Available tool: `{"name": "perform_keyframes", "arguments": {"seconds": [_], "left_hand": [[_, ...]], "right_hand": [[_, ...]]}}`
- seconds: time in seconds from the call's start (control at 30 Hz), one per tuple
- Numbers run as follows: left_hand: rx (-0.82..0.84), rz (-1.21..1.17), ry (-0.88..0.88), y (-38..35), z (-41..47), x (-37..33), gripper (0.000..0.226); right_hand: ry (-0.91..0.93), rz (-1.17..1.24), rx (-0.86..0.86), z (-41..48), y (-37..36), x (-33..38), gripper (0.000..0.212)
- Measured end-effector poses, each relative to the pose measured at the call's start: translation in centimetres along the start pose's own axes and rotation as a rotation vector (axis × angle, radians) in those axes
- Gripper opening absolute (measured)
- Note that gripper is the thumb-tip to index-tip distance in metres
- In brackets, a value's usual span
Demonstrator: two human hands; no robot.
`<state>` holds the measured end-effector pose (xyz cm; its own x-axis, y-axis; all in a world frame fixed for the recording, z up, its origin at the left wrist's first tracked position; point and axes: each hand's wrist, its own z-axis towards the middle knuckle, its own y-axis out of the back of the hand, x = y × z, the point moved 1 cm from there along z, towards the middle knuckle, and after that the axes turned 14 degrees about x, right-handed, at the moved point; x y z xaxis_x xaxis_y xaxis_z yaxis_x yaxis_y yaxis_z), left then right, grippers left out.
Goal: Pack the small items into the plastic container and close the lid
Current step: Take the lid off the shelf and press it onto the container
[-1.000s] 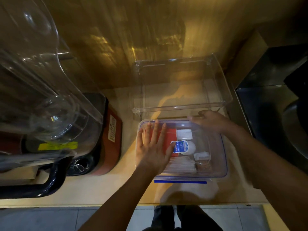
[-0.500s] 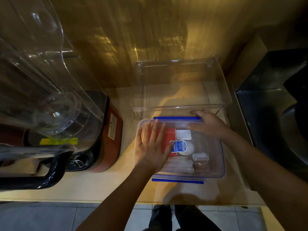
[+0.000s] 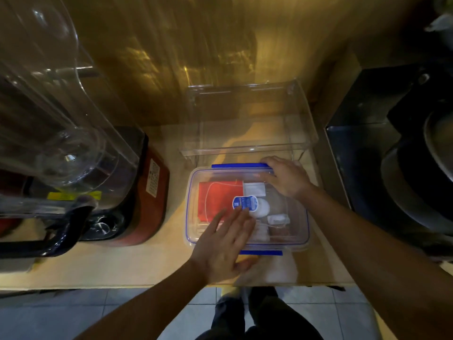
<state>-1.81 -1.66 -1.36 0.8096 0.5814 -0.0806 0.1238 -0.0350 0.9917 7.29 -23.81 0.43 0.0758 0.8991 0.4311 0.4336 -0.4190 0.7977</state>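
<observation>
A clear plastic container point(image 3: 297, 218) with a blue-trimmed lid lies on the wooden counter. Through the lid I see a red packet point(image 3: 217, 198), a round white item with a blue label point(image 3: 245, 203) and small white pieces point(image 3: 278, 219). My left hand point(image 3: 224, 246) lies flat on the lid's near left part, fingers spread, thumb by the near blue clasp point(image 3: 261, 253). My right hand point(image 3: 285, 176) presses the far right corner, fingers on the far blue clasp point(image 3: 239, 166).
A larger clear open bin point(image 3: 247, 119) stands just behind the container. A blender with a clear jug point(image 3: 61, 143) on a red base point(image 3: 147, 192) fills the left. A dark appliance point(image 3: 392, 155) sits at the right. The counter edge point(image 3: 122, 287) runs near me.
My left hand slid from the lid's left side toward the near edge. The far blue clasp has come into view under my right hand, which stays at the far right corner.
</observation>
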Motion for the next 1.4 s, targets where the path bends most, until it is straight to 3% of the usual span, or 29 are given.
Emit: {"name": "perform_keyframes", "arguments": {"seconds": [0.2,0.3,0.4,0.53,0.83,1.13,1.27,1.4], "left_hand": [[0.173,0.460,-0.035,-1.8,-1.2,-0.5,0.098],[0.227,0.515,-0.016,-1.8,-1.5,-0.5,0.119],[0.233,0.465,-0.072,-1.3,-1.5,-0.5,0.123],[0.213,0.354,-0.156,0.1,-1.9,-0.3,0.097],[0.122,0.118,-0.239,2.3,-1.5,0.6,0.064],[0.199,0.256,-0.316,1.9,2.9,-0.3,0.067],[0.242,0.174,-0.378,1.5,4.8,-0.7,0.070],[0.233,0.096,-0.418,1.8,5.0,-0.3,0.066]], "right_hand": [[0.025,-0.016,0.020,0.0,0.0,-0.1,0.052],[0.025,-0.031,0.010,-0.1,-0.1,-0.1,0.051],[0.024,-0.028,0.013,-0.2,-0.1,-0.1,0.051],[0.004,-0.011,0.016,-0.4,0.0,-0.1,0.055],[-0.015,-0.013,0.047,-0.7,0.1,0.1,0.058],[0.009,-0.053,0.074,-0.2,0.4,0.8,0.051],[0.050,-0.180,0.057,0.8,-0.1,2.3,0.052],[0.098,-0.131,0.121,2.1,-0.6,4.0,0.054]]}}
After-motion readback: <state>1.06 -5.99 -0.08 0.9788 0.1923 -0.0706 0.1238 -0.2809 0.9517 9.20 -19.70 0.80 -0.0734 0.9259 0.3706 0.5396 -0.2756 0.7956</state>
